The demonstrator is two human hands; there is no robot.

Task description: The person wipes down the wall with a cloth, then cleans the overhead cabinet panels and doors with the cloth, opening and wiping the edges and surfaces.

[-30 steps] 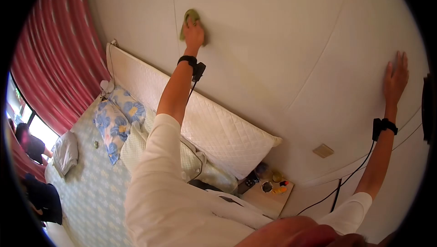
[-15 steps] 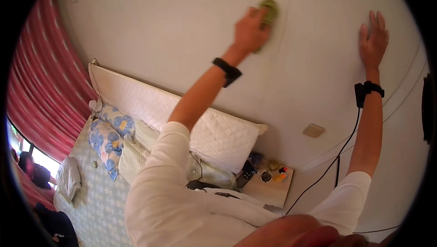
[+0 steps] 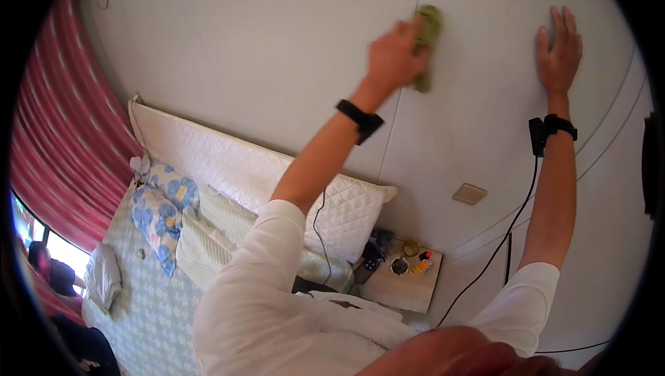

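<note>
My left hand (image 3: 396, 56) presses a green cloth (image 3: 428, 33) against the pale wall (image 3: 291, 50), beside a vertical seam. Its fingers are bent over the cloth and slightly blurred. Farther right, my right hand (image 3: 560, 57) lies on the wall with its fingers stretched out and nothing in it. Each wrist wears a black band with a small black box, and a cable hangs from the right one.
Below the wall are a padded headboard (image 3: 208, 149), a bed (image 3: 149, 307) with flowered pillows (image 3: 158, 218), and a nightstand (image 3: 409, 293) holding small items. Red curtains (image 3: 62, 133) hang left. People (image 3: 59, 272) are at the lower left. A wall plate (image 3: 470, 194) sits below my hands.
My left hand has swept the cloth rightward along the wall, to the seam. My right hand appears higher and a little farther left in view, still spread. The view has shifted.
</note>
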